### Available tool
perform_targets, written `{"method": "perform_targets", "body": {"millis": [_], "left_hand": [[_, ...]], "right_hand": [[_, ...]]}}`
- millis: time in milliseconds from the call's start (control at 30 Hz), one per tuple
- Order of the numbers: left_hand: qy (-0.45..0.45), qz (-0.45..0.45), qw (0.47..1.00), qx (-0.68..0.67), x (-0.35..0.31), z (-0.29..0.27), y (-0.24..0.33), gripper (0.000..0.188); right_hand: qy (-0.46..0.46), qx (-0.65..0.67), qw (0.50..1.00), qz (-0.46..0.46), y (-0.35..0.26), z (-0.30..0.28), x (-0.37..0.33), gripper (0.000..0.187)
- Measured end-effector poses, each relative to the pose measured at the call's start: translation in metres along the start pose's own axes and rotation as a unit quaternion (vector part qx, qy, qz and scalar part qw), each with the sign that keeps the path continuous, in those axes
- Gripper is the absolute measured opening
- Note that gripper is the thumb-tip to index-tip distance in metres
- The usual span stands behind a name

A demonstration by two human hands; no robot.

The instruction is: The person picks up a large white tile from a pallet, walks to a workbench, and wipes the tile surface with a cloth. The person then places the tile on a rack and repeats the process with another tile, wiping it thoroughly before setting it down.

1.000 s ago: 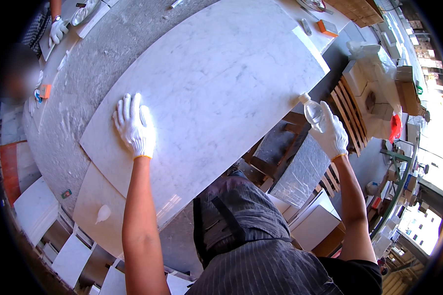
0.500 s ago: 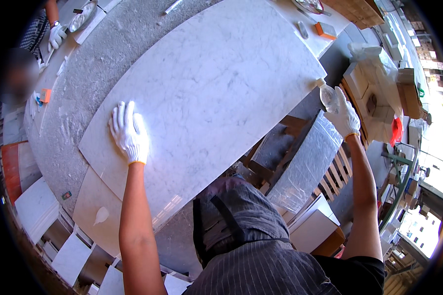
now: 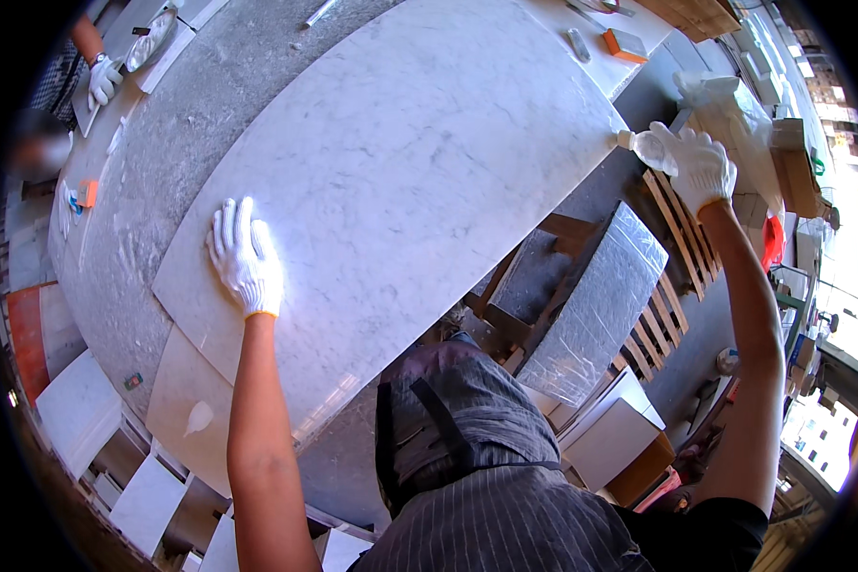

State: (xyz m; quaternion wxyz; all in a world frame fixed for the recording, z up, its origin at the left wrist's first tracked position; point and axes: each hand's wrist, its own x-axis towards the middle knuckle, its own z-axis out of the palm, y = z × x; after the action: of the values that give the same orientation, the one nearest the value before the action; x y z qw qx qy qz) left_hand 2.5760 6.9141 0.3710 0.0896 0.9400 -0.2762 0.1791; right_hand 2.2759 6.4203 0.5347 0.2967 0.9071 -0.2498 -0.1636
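left hand (image 3: 246, 257): wearing a white knit glove, lying flat with the palm down and the fingers spread apart on the white marble slab (image 3: 400, 181), gripping nothing; the bare forearm is running straight up from the lower edge of the view.

right hand (image 3: 701, 167): also gloved in white, reaching out far to the right with the arm nearly straight, the fingers closing around a small clear plastic bottle (image 3: 650, 150).

bottle: lying almost level in the glove, its pale nozzle pointing left and sitting just at the slab's right corner edge; whether the tip is touching the stone cannot be told.

slab: large, pale with grey veins, lying tilted across a bigger grey stone table (image 3: 162, 143); its near edge is overhanging the person's dark apron (image 3: 458, 419).

slab edges: the left hand is resting near the lower-left corner, well inside the rim; the surface between the two hands is lying bare.

right of the slab: the drop is opening onto a wooden frame (image 3: 534, 286), a wrapped grey stone piece (image 3: 596, 305) and a slatted wooden rack (image 3: 682, 238), all lying below the outstretched arm.

far side: an orange block (image 3: 625, 43) is sitting on the bench beyond the slab's top corner.

upper left: another person's gloved hand (image 3: 102, 78) is working at the table's far end, well apart from both hands.
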Motion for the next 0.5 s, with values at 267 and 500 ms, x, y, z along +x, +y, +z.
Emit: {"method": "perform_targets", "body": {"millis": [267,500], "left_hand": [[0.007,-0.007,1.0,0.011,-0.003,-0.003,-0.003,0.036],[-0.02,-0.011,0.999,0.026,-0.002,-0.005,-0.002,0.039]], "right_hand": [[-0.012,-0.1,0.986,-0.136,-0.013,0.002,0.055,0.027],[-0.077,-0.119,0.973,-0.183,-0.072,-0.046,0.027,0.031]]}}
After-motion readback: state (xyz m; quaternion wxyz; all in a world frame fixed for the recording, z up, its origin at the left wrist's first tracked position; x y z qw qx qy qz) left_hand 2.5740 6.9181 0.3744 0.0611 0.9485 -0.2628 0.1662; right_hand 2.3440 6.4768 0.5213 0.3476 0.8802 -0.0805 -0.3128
